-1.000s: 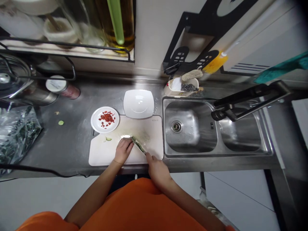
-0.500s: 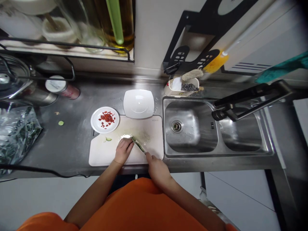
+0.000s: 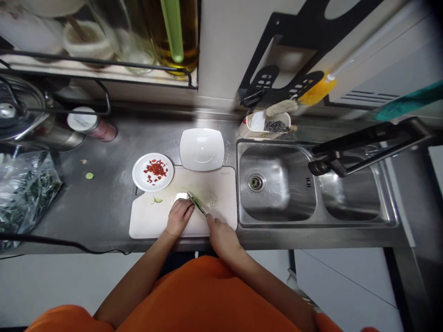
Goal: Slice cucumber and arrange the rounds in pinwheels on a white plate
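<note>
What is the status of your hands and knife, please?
Right hand grips knife. Left hand close beside it, contact unclear. Green pieces along knife, over cutting board. Plate of red pieces overlaps board's far left corner, apart from hands.

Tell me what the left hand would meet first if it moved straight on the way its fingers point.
Most likely the knife, whose blade slants across just ahead of the left hand; whether they already touch is hard to tell.

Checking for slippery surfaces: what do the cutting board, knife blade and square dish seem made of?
Cutting board: probably smooth plastic; pale, no visible grain, glare. Knife blade: likely steel; thin, grey, finish too small to tell. Square dish: glossy white, perhaps glazed ceramic; bright highlight.
</note>
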Demonstrator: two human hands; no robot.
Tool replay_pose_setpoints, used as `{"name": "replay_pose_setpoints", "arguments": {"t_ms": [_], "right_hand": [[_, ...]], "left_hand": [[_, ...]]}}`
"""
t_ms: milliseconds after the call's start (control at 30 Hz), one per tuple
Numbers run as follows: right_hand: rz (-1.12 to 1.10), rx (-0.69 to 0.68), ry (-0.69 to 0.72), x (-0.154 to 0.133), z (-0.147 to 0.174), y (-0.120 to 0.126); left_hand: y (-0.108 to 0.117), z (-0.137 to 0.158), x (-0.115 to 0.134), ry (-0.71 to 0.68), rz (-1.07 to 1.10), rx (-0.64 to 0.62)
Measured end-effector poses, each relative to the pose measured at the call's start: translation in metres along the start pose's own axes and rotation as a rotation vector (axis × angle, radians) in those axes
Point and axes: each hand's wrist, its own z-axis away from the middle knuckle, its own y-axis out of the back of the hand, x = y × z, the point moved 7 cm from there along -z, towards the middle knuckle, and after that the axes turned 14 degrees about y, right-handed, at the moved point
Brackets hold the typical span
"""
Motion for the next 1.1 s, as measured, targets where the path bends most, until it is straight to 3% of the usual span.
{"name": "replay_pose_setpoints", "arguments": {"t_ms": [300,433,567,767,867,1100], "right_hand": [[0.012,0.095,0.024,-0.004,-0.027,-0.002],[-0.038,0.07,0.019,0.0,-0.029,-0.005],[-0.16,0.074,-0.025,0.023,-0.019,-0.004],[-0.245,0.203,-0.15,0.06,0.009,0.006],[-0.179,0.14,-0.165,0.051,0.017,0.004],[-0.053,0.022,-0.05,0.011,0.018,-0.006]], "left_hand": [[-0.001,0.0,-0.002,0.012,-0.005,-0.004],[-0.001,0.001,-0.002,-0.002,0.0,0.001],[0.0,0.001,0.0,-0.033,0.003,0.032],[-0.002,0.002,-0.003,-0.057,0.029,0.045],[-0.002,0.002,-0.005,-0.042,0.015,0.045],[-0.001,0.001,-0.002,-0.02,-0.009,0.021]]}}
